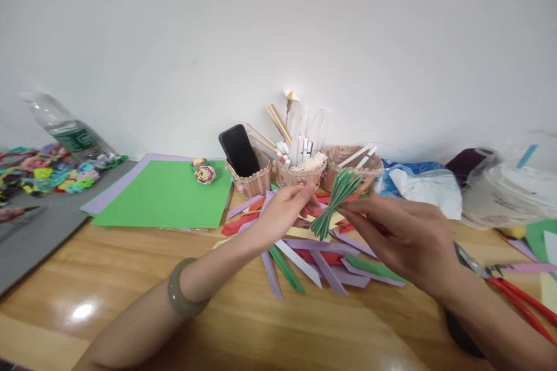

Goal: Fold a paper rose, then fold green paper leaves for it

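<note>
My right hand pinches a green pleated paper bow at its narrow middle, holding it above the paper strips. The bow's folded ends fan out up and down, with pale edges on the pleats. Just left of the bow is my left hand, its fingers loosely bent and apart, with nothing visible in them. Some of its fingertips are partly hidden. A stone-like bangle circles my left wrist. Beneath both hands lies a loose pile of purple, red, green, white and yellow paper strips.
Green sheets lie left, bearing small paper rosettes. Behind stand baskets holding a phone, sticks and pens. A bottle and colourful trinkets are far left. Red-handled pliers and a plastic tub are right.
</note>
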`<state>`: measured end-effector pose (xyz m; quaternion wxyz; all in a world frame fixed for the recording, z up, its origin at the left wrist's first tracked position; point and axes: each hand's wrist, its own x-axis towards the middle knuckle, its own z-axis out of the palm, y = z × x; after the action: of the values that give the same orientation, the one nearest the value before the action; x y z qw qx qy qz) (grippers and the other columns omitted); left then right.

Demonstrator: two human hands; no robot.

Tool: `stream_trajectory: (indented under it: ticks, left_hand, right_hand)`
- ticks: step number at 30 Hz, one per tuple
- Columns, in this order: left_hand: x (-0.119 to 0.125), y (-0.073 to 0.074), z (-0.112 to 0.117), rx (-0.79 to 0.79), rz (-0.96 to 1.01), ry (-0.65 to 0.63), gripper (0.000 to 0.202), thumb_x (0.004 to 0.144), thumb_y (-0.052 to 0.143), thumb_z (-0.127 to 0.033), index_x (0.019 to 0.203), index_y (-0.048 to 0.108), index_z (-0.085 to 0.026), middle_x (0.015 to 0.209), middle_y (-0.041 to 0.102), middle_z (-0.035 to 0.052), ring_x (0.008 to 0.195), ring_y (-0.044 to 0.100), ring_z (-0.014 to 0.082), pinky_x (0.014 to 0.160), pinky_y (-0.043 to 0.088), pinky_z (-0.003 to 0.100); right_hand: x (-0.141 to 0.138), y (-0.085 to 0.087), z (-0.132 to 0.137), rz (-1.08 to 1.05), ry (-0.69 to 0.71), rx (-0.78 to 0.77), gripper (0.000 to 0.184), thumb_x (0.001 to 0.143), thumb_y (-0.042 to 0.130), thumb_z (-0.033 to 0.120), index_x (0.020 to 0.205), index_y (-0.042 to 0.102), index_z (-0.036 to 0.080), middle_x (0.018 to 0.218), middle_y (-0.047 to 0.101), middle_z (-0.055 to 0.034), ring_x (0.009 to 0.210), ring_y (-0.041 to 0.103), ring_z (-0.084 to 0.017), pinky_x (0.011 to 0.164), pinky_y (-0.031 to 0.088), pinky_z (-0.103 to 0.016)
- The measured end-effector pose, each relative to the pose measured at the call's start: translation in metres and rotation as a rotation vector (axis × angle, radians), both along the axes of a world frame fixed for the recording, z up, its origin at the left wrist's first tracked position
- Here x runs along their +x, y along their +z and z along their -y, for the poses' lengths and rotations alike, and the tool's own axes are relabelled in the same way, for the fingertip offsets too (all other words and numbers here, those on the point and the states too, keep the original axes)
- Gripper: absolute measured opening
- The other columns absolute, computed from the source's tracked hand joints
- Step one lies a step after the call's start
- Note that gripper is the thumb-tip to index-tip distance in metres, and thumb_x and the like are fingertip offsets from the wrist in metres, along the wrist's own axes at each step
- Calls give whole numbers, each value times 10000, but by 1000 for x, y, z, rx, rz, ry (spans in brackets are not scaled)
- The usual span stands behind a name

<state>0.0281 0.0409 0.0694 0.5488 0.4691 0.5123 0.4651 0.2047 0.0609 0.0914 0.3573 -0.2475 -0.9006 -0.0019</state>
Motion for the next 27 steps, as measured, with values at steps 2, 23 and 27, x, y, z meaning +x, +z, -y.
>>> stream_trajectory:
  ticks: [2,23,27]
  left_hand:
    - [-5,4,-1,-18,-147,31,483,805,451,-464,470,532,-126,442,482,-6,430,424,65,432,294,180]
    - [-7,15,11,-310,323,-256,141,662,652,-226,734,632,-107,605,627,22,495,610,123,458,478,213]
    - [-8,15,9,-326,335,-261,143,618,673,-221,682,614,-108,579,603,15,491,584,115,487,481,231]
  right_hand:
    - [2,-1,-1,75,-18,221,129,815,517,123,773,614,196,549,614,16,473,520,-102,446,356,-236]
    - [0,-9,-9,249,157,651,177,805,461,37,965,517,90,539,596,-14,505,542,-149,466,397,-277]
    - [2,-9,-9,256,180,644,188,808,462,40,984,523,65,558,605,-17,511,538,-148,461,386,-281]
